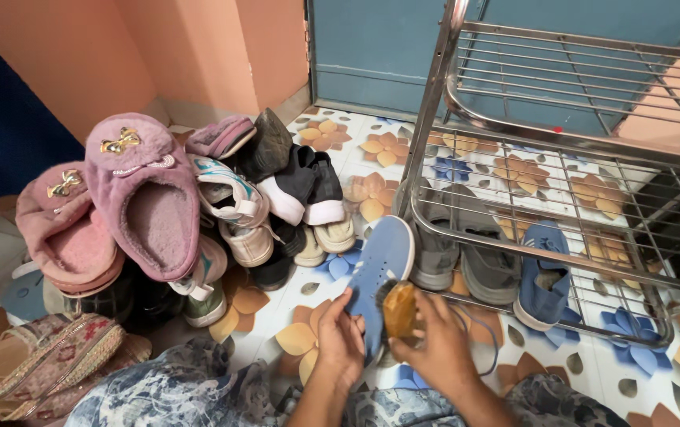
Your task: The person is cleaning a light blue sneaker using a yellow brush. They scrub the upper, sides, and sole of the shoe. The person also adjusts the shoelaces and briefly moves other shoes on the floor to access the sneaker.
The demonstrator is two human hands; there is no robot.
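Shoe: a blue shoe (378, 269) was held sole-up over the tiled floor (372, 162), just in front of the rack (466, 237) and touching nothing else but the hands and the brush.
Long axis: the shoe was seen running from the hands up and slightly right, its rounded far end almost reaching the rack's near corner post.
Left hand (340, 341): it was placed at the shoe's near end, on its left edge; the fingers were curled part-way round that edge in a hold, the thumb pointing up along the sole.
Right hand (435, 348): it was set just right of the shoe, between it and the rack's lower shelf; the fingers were closed narrowly round a brown brush (399, 310).
Brush: it was pressed against the sole's right side near its near half; the bristles were largely hidden.
Nearer hand: both were in contact with the shoe, the left directly, the right through the brush.
On the rack: a grey pair (466, 265) and a second blue shoe (544, 277) were lying under the lower shelf.
Left of the rack: a heap of pink slippers (146, 198) and mixed shoes (277, 198) was piled, well apart from the hands.
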